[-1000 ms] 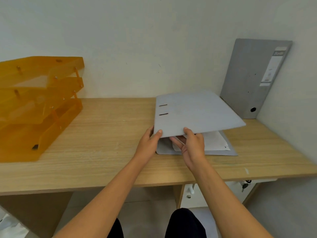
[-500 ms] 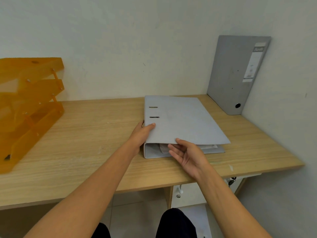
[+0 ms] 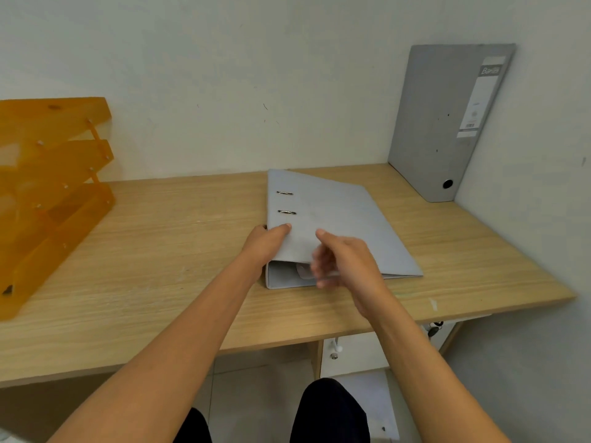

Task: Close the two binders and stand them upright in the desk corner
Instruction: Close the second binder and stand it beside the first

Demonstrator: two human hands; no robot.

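A grey binder (image 3: 339,219) lies flat on the wooden desk (image 3: 166,251), its cover down over the papers inside. My left hand (image 3: 267,244) grips its near left corner at the spine, thumb on top of the cover. My right hand (image 3: 343,263) hovers blurred over the binder's near edge, fingers spread and holding nothing. A second grey binder (image 3: 444,123) stands upright and closed in the far right desk corner, spine label facing out, leaning against the right wall.
An orange three-tier letter tray (image 3: 48,193) occupies the desk's left side. White walls bound the desk at the back and right. Under the desk sits a white drawer unit (image 3: 351,350) with keys hanging. My dark-trousered legs show at the bottom.
The raised cover came down onto the lying binder. My right hand left the papers under the cover and lifted above the near edge. My left hand stayed at the spine corner.
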